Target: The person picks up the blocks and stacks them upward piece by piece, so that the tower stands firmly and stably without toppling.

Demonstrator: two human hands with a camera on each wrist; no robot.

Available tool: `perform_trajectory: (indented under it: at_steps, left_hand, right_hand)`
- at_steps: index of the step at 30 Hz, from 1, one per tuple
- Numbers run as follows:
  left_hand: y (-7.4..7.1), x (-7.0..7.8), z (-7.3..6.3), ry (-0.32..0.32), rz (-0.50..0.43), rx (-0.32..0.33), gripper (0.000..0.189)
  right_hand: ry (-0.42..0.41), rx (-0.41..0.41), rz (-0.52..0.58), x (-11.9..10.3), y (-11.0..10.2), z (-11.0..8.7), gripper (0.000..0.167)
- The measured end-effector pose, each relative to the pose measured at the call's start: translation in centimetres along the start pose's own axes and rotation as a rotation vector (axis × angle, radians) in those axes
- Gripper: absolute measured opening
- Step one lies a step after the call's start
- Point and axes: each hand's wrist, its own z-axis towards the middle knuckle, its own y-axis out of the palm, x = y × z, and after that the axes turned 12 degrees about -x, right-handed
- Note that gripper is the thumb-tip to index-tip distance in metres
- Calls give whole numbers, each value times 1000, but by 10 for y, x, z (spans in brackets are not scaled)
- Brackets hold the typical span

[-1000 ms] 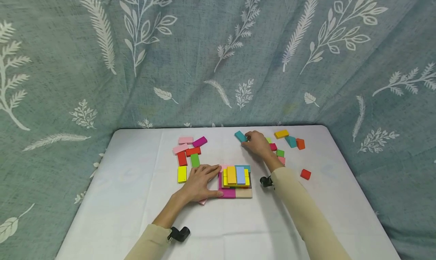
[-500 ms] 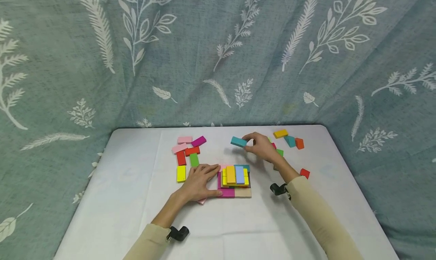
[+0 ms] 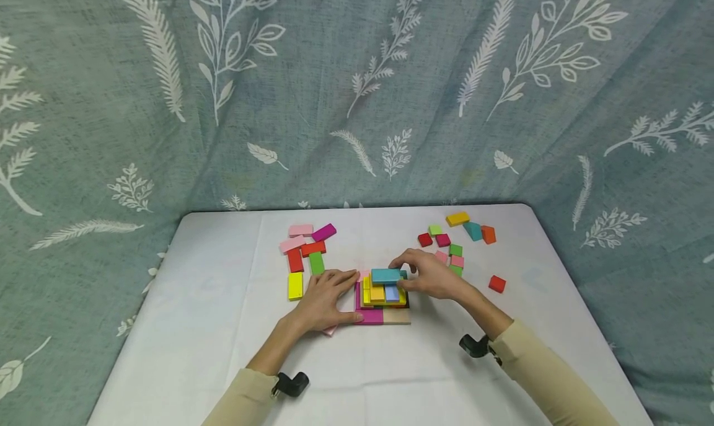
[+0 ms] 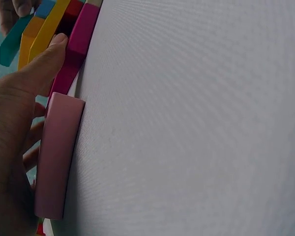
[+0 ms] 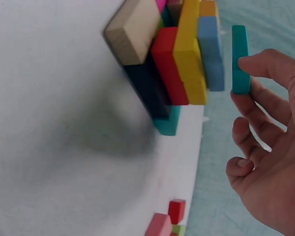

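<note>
A stepped stack of coloured wooden blocks stands mid-table, with an orange block (image 3: 377, 294) and a light blue block (image 5: 210, 51) side by side at its top. My right hand (image 3: 432, 275) pinches a teal block (image 5: 240, 59) between thumb and fingers; a gap shows between it and the light blue block in the right wrist view. My left hand (image 3: 328, 297) spans the stack's left side, fingers stretched toward the far corner. Its thumb (image 4: 59, 40) rests against a magenta block (image 4: 82, 32) of the bottom layer. A pink block (image 4: 61, 152) lies beside that hand, mostly hidden in the head view.
Left of the stack lie loose blocks, among them a yellow block (image 3: 295, 286), a green block (image 3: 316, 263) and a purple block (image 3: 324, 232). Several small blocks are scattered at the back right, with a red block (image 3: 497, 283) apart from them. A patterned curtain (image 3: 357, 103) hangs behind the table.
My right hand has lifted the teal block from the back of the table and carried it toward me, over the stack. My left hand has stayed at the stack's left side.
</note>
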Motion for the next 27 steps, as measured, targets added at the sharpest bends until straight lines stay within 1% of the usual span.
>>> perform_trajectory:
  at_steps: [4, 8, 19, 27]
  left_hand:
    - [0, 0, 0, 9, -7, 0, 101]
    - [0, 0, 0, 2, -3, -5, 100]
    - [0, 0, 0, -7, 3, -8, 100]
    - [2, -1, 0, -5, 4, 3, 100]
  right_hand:
    - [24, -13, -11, 3, 6, 4, 33]
    - [32, -13, -18, 4, 8, 6, 34]
    - [48, -13, -3, 1, 7, 7, 35]
    - [50, -15, 4, 0, 6, 7, 35]
